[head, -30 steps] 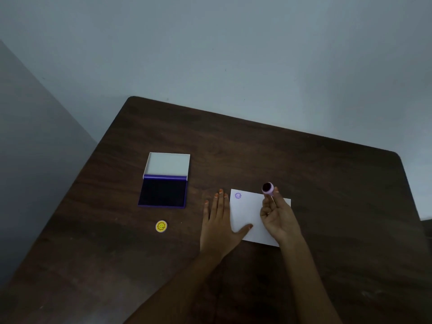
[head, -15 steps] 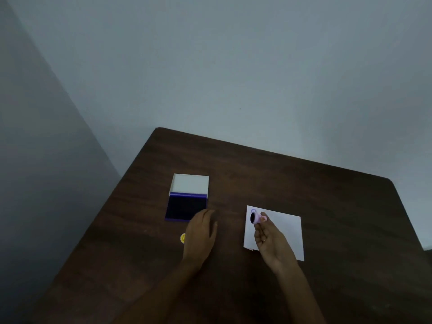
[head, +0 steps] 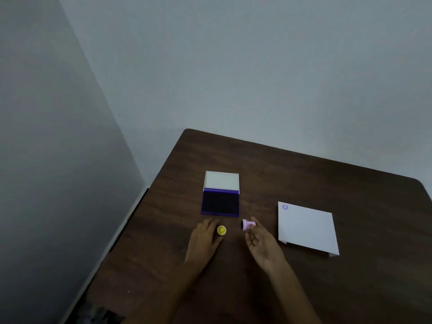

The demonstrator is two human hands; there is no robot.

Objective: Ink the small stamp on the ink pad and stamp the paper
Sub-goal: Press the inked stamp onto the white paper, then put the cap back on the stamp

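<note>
My right hand [head: 261,245] holds a small pink stamp [head: 247,224] at its fingertips, the dark inked face turned left, just right of and below the ink pad. The purple ink pad [head: 220,203] lies open on the table, its white lid [head: 222,180] folded back. A white paper [head: 306,228] lies to the right, with one purple stamp mark [head: 285,207] in its top left corner. My left hand [head: 203,239] rests palm down on the table, its fingers touching a yellow round cap [head: 221,230].
The dark wooden table [head: 304,174] stands against grey walls; its left edge runs close to the left wall. Dark clutter [head: 100,315] lies at the bottom left.
My right hand carried the stamp left, off the paper, to beside the ink pad. My left hand left the paper and moved to the yellow cap. The view shifted left.
</note>
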